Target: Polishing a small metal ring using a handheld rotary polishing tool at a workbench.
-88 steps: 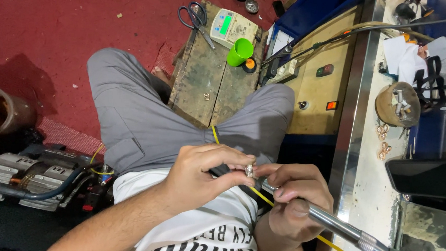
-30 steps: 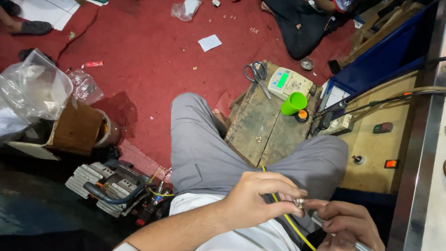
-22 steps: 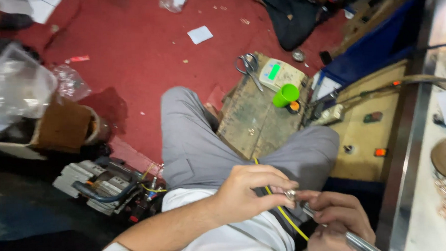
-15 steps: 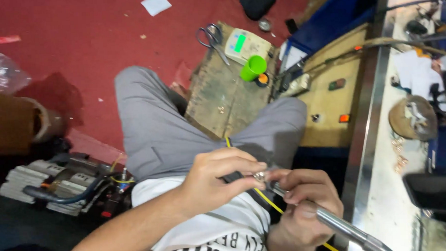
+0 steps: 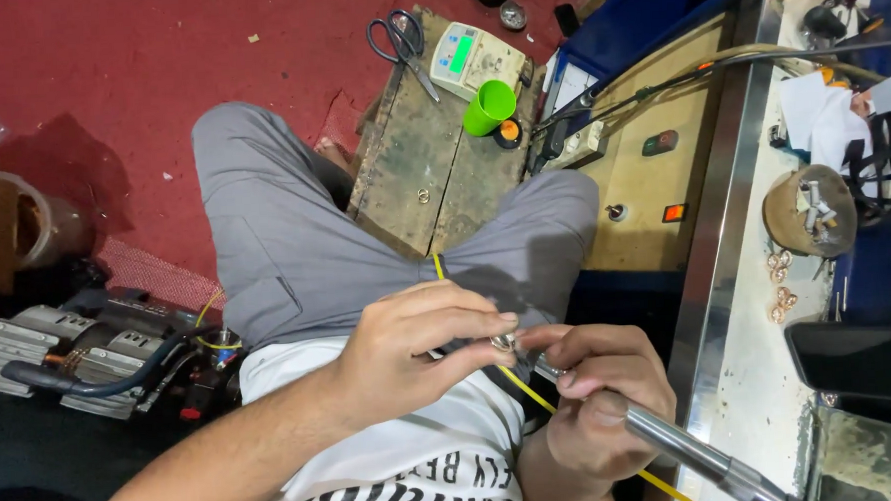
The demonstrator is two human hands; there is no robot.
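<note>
The left hand (image 5: 410, 347) pinches a small metal piece (image 5: 505, 342) at its fingertips, over the lap. The right hand (image 5: 597, 394) grips a metal tool (image 5: 690, 450), its tip touching the piece. A green cup (image 5: 489, 106) stands far on the wooden block (image 5: 417, 172).

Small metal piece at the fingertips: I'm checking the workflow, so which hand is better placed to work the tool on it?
Probably the right hand: it grips the metal handpiece, tip near the small metal piece pinched by the left hand.
</note>
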